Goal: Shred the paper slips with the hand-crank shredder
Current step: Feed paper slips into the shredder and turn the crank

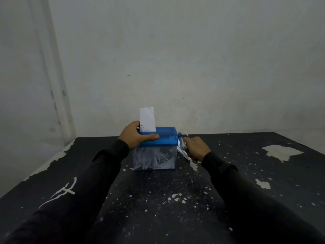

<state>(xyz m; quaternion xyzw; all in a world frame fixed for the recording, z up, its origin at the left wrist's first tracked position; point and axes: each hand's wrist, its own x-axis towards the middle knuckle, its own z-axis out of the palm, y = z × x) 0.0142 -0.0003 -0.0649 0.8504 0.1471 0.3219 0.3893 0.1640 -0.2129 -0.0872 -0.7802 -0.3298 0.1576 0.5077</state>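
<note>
The hand-crank shredder (pixel 155 148) stands on the dark, paint-chipped bench (pixel 175 199), close to the far edge where the bench meets the pale wall (pixel 175 50). Its blue lid (pixel 165 136) sits on a clear bin (pixel 154 158) that holds a tangle of white paper shreds (pixel 154 160).

A white paper slip (pixel 147 118) stands upright out of the top of the shredder, toward its left end, with faint print near its lower edge.

The left hand (pixel 134 135) clasps the left end of the shredder's lid: the thumb lies along the front edge and the fingers curl over the top, just beside the slip. The right hand (pixel 197 148) is at the shredder's right side, its grip closed around the crank handle (pixel 182 144) (blurred, so the exact finger positions are hard to read). Something white shows under that hand, too smeared to identify.

Both forearms wear black sleeves; the left sleeve (pixel 70 191) carries a white mark.
</note>
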